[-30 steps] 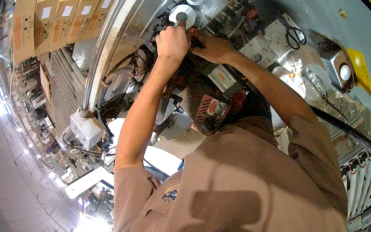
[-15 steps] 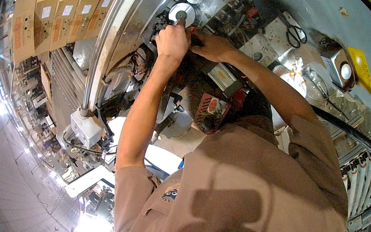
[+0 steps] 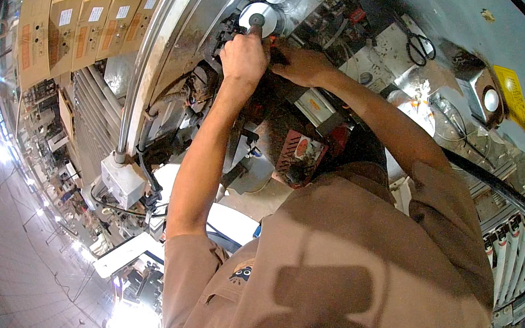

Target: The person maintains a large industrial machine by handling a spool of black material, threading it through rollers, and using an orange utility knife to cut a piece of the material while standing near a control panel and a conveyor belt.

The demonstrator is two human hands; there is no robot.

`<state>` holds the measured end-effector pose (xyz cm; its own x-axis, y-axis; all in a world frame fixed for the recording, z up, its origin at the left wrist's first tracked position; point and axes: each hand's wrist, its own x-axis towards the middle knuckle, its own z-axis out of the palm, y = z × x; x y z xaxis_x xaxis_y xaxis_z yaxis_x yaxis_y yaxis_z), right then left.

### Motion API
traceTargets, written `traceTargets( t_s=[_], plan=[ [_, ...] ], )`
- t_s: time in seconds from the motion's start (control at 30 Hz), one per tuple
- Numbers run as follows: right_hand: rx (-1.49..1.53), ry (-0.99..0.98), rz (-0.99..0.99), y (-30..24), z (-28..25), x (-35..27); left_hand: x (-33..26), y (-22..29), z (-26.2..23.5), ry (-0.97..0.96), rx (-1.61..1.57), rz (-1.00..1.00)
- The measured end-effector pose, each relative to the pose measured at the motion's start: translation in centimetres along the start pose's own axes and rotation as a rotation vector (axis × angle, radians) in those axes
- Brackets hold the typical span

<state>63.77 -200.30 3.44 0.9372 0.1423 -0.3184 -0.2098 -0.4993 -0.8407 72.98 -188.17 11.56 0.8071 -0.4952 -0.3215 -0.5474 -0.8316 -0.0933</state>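
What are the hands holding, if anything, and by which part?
I can't tell. The left hand has a finger at the dark middle of the disc, but no grip shows clearly. The right hand is close by, fingertips lost in shadow.

Glare (image 3: 133, 324) burns lower left, edges bow, and shadow (image 3: 316, 311) darkens the brown shirt (image 3: 350, 255).

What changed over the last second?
Nothing clearly: no visible grab or release, just a slight view shift. Left hand stays at the silver disc, right hand close beside it, its fingers lost in shadow. Cardboard boxes unchanged.
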Motion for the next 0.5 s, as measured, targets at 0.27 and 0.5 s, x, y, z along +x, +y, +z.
traceTargets(
  t_s=[0.27,0.5],
  plan=[
    [-0.028,-0.022,0.028,0.21,0.11,0.2,-0.12,0.23,-0.17,0.027,-0.014,-0.01],
    [-0.003,0.005,0.008,0.0,0.05,-0.08,-0.03,-0.03,0.03,0.003,0.012,-0.008]
  ],
)
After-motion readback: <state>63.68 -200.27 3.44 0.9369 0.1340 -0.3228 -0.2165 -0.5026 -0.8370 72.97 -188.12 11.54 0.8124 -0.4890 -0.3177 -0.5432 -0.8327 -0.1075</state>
